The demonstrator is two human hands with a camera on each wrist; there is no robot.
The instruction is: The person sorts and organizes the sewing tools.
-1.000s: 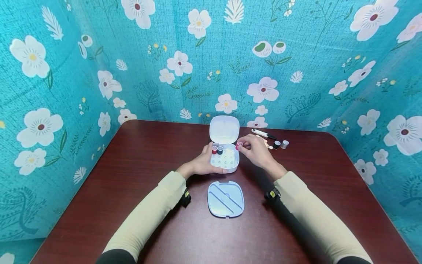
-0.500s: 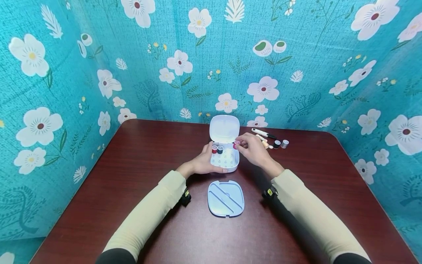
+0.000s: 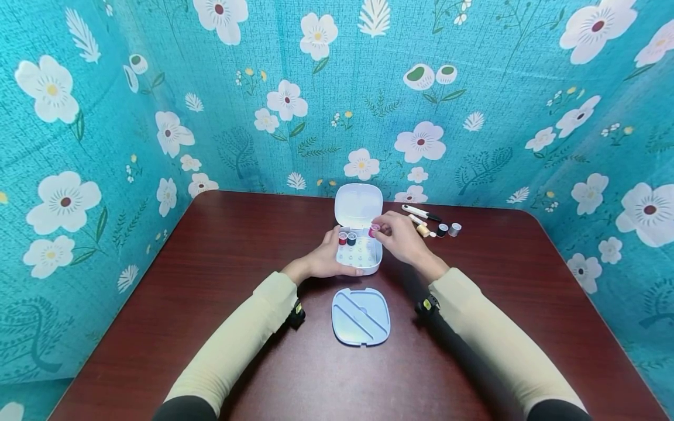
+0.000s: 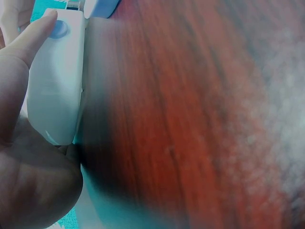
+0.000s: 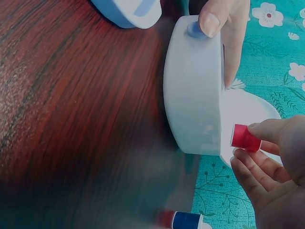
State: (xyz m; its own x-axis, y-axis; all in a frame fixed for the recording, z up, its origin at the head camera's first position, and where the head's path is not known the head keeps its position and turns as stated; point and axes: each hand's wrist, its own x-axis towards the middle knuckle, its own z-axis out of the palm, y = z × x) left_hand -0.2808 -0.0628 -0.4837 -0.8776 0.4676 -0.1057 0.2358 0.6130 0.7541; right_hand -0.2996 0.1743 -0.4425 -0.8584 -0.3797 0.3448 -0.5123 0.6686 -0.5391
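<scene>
A white box [image 3: 372,269] with its hinged lid [image 3: 359,204] raised stands on the table, rows of small pegs inside. My left hand [image 3: 322,260] holds its left side, thumb [image 4: 40,33] across the front by a blue button. At the back left of the box sit a red thread spool [image 3: 343,238] and a dark thread spool [image 3: 351,238]. Between thumb and fingertips, my right hand [image 3: 404,235] pinches a pinkish-red thread spool [image 5: 245,138] over the box's back right corner. In the right wrist view that spool is tilted sideways near the rim.
A pale blue tray [image 3: 361,317] with diagonal ridges lies in front of the box. To the right are a white pen-like tool [image 3: 416,211] with a black end, a tan spool [image 3: 423,230], a black spool [image 3: 442,230] and a grey spool [image 3: 455,229]. A floral curtain [image 3: 316,117] hangs behind.
My right hand has moved a little left with the pinkish-red spool, from the box's right edge to over its back right corner. The left hand and box have stayed put.
</scene>
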